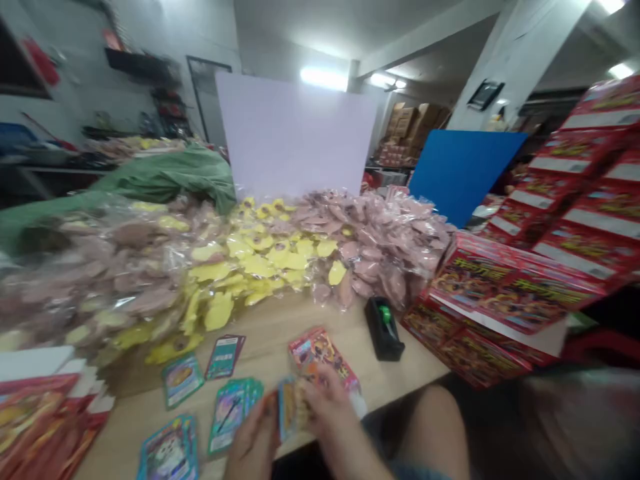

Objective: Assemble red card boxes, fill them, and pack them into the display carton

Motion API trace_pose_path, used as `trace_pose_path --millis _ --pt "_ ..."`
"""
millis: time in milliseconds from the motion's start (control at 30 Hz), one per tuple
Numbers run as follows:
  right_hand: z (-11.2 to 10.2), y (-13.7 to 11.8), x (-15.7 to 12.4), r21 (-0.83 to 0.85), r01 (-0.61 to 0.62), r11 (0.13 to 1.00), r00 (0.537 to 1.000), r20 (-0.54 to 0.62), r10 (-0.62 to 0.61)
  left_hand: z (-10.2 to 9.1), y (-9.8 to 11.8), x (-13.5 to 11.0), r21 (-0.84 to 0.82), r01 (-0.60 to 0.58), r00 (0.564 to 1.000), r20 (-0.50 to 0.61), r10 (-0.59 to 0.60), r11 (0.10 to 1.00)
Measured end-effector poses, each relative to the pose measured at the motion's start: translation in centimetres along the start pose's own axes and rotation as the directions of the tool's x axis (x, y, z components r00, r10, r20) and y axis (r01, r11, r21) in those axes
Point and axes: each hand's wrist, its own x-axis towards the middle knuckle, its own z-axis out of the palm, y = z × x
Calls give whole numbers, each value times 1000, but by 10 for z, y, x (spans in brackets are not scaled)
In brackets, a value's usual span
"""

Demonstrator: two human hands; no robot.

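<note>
At the table's front edge, my left hand [256, 433] is closed around one side of a small stack of trading cards [287, 408] held on edge. My right hand [334, 417] closes on the stack's other side, its fingers blurred; something beige shows beside them. Behind my right hand lies a flat red printed box [317, 348], partly covered by it. Left of my hands are a fanned pile of cards [231, 413], a pile with a white figure [170, 450], a single card [183, 379] and a couple of teal cards [224, 357].
A black tape dispenser [384, 333] stands right of the red box. Bagged yellow shapes [260, 257] and pinkish ones [375, 233] heap across the back. Red boxes are stacked at right [505, 287]; red packaging [45, 413] lies at left.
</note>
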Motion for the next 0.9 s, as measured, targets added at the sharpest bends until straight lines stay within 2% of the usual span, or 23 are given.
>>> trace_pose_path --millis 33,67,100,167,200,233,300,333,367,400,433,467,500,533,600,633,667,733,800,867,900 --pt "-21 -12 -7 80 -119 990 990 83 112 19 15 8 -89 -20 982 187 36 996" --pt "-46 -24 -11 95 -208 973 971 138 194 34 28 20 -104 -76 939 326 106 992" --pt "-71 -35 -12 94 -238 967 968 102 228 46 40 34 -66 -159 870 462 171 985" --pt "-118 -55 -5 75 -189 979 974 -115 197 64 55 69 81 -412 681 689 248 908" --pt "-137 -63 2 52 -140 989 959 -243 148 71 57 87 126 -545 569 782 255 829" --pt "-150 -71 10 13 -99 995 941 -324 98 79 57 103 132 -666 443 862 246 734" --pt "-162 -84 33 -105 -41 994 945 -326 4 97 50 129 69 -828 202 962 181 556" --pt "-160 -88 46 -162 -17 987 960 -278 -29 105 46 137 44 -872 122 984 129 487" --pt "-153 -92 60 -205 7 979 971 -231 -55 111 41 143 41 -903 80 994 75 428" --pt "-144 -96 75 -238 29 971 978 -196 -77 114 37 147 65 -924 82 996 30 377" --pt "-131 -101 91 -276 54 960 980 -171 -105 113 35 149 114 -934 122 992 4 337" --pt "-114 -106 109 -355 88 931 980 -138 -145 107 33 150 181 -930 193 981 5 320" --pt "-96 -113 128 -466 132 875 980 -71 -186 98 34 150 260 -906 285 958 27 333" --pt "-74 -122 149 -583 188 790 976 20 -218 85 36 149 349 -856 398 915 57 380" --pt "-25 -143 194 -762 306 571 952 227 -207 53 43 147 503 -683 633 770 85 530" --pt "2 -152 218 -787 324 525 946 267 -184 37 47 145 552 -579 725 685 70 600" --pt "28 -160 241 -813 326 482 945 288 -154 23 51 143 586 -481 793 607 40 652" --pt "76 -170 277 -861 307 406 952 276 -133 2 56 138 632 -331 878 478 -16 701" --pt "109 -171 295 -901 280 331 958 241 -154 -11 54 135 661 -242 934 358 -15 710" --pt "122 -168 291 -926 265 269 955 213 -207 -18 48 136 683 -192 973 226 45 705" --pt "120 -167 282 -933 265 245 948 206 -241 -20 44 138 693 -175 983 163 85 700"
